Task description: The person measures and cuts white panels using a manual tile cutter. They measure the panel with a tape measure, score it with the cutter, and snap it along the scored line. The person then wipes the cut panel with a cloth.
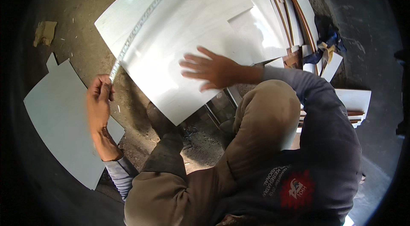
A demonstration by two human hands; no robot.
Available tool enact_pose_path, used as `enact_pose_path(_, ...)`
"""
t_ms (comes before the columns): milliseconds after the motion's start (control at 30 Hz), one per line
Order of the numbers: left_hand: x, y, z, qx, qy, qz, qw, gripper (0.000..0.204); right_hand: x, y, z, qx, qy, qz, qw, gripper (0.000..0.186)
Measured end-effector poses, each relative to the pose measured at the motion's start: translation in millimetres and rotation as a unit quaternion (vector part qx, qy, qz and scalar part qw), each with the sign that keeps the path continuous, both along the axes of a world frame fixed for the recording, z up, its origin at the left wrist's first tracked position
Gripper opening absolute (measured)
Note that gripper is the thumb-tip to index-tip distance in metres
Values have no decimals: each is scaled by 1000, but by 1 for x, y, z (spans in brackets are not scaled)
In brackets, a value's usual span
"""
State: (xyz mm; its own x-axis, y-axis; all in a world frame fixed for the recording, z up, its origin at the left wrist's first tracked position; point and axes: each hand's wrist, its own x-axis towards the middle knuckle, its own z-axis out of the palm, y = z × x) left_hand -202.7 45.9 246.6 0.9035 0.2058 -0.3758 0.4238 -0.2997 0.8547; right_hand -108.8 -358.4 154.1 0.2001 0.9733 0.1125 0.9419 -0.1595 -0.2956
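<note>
A measuring tape (147,14) runs out as a long blade over the white board (171,59), from its near left edge up to the far edge. My left hand (100,93) is closed on the tape's near end, just off the board's left side. With fingers spread, my right hand (213,69) is over the middle of the board, holding nothing. Whether its palm touches the surface, I cannot tell. Where the tape leads at the top of the view is cut off.
More white panels and brown-edged strips (294,17) are stacked at the right. Another pale panel (64,115) lies on the ground at the left, near a torn piece of cardboard (45,33). A dark cloth bundle (328,38) sits beyond the stack. My bent knees are close to the board.
</note>
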Motion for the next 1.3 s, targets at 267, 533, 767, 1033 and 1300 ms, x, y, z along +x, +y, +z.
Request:
enact_pose_path(267,-38,-56,-27,32,34,-9,999,16,-68,-117,-8,44,-35,-345,937,61)
enact_pose_path(533,-50,-92,-22,42,30,-44,998,16,-65,-147,-25,197,339,-569,723,40)
enact_pose_path(767,-66,-104,-23,26,27,-61,997,17,-71,-151,-38,262,462,-523,666,32)
enact_pose_path(1033,-97,-109,-30,-15,72,-132,989,16,-60,-149,-24,330,372,-576,649,40)
enact_pose_path(1300,-152,-105,-39,-19,152,-145,977,14,-35,-130,-19,174,370,-480,776,31)
